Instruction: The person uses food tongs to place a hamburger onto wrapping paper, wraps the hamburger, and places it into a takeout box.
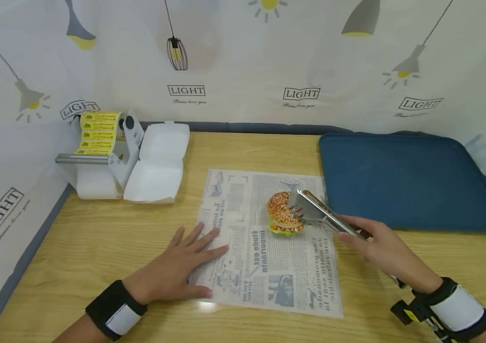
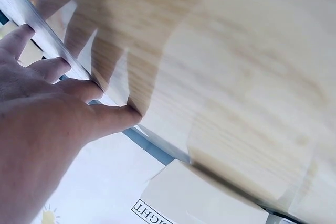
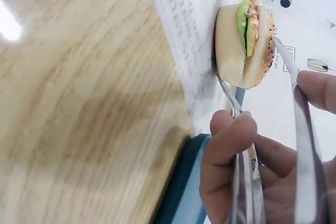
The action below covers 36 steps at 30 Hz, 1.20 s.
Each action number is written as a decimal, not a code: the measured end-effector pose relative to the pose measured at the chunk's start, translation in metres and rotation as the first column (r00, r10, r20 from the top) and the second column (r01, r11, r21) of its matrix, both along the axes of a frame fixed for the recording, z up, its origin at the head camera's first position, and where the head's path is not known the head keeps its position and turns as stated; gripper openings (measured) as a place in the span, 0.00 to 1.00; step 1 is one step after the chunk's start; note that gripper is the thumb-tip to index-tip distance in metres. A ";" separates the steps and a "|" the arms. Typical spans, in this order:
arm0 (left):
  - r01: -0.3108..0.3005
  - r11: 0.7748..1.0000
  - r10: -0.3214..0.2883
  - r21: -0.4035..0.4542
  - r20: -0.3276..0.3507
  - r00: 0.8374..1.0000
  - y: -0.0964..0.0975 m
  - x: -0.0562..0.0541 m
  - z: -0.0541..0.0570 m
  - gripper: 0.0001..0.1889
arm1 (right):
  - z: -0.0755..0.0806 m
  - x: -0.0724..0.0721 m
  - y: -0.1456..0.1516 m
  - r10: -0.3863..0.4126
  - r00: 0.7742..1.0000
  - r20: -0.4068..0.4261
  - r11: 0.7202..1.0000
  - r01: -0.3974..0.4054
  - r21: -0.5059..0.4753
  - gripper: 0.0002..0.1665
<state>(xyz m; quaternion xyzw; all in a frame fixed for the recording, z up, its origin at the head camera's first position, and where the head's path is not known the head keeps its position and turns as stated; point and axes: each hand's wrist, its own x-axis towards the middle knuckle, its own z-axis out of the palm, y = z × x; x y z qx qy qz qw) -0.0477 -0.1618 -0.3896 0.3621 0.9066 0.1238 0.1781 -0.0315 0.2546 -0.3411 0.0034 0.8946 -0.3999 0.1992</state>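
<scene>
A sesame-bun burger (image 1: 283, 207) with lettuce and other filling showing at its edge sits on a printed newspaper-style paper sheet (image 1: 243, 200). My right hand (image 1: 390, 250) holds metal tongs (image 1: 330, 216), whose ends reach the burger. In the right wrist view one tong arm (image 3: 299, 129) meets the seeded top of the bun (image 3: 268, 51), and the other lies at the burger's bottom. Fingers spread, my left hand (image 1: 174, 269) rests on the left edge of the paper and the wood beside it. Its fingertips touch the surface in the left wrist view.
To the right lies a blue tray (image 1: 405, 181), beside the paper. At the back left stand a label dispenser (image 1: 116, 164) with a yellow label roll (image 1: 99, 131) and an unfolded white box (image 1: 154, 178). A printed cloth (image 1: 243, 62) hangs behind the wooden table (image 1: 118, 233).
</scene>
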 end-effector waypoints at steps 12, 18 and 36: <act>-0.004 1.000 0.004 0.013 0.013 1.000 0.001 0.001 0.000 0.43 | -0.008 0.001 -0.018 0.129 0.990 -0.058 0.992 -0.129 0.007 0.37; -0.006 1.000 0.005 0.012 0.010 1.000 0.001 0.001 0.001 0.43 | -0.005 0.003 -0.021 0.134 0.978 -0.161 0.990 -0.126 0.061 0.41; -0.010 1.000 0.009 0.027 0.023 1.000 0.000 0.001 0.003 0.43 | 0.022 -0.004 0.057 -0.204 0.871 -0.448 0.930 0.315 0.189 0.40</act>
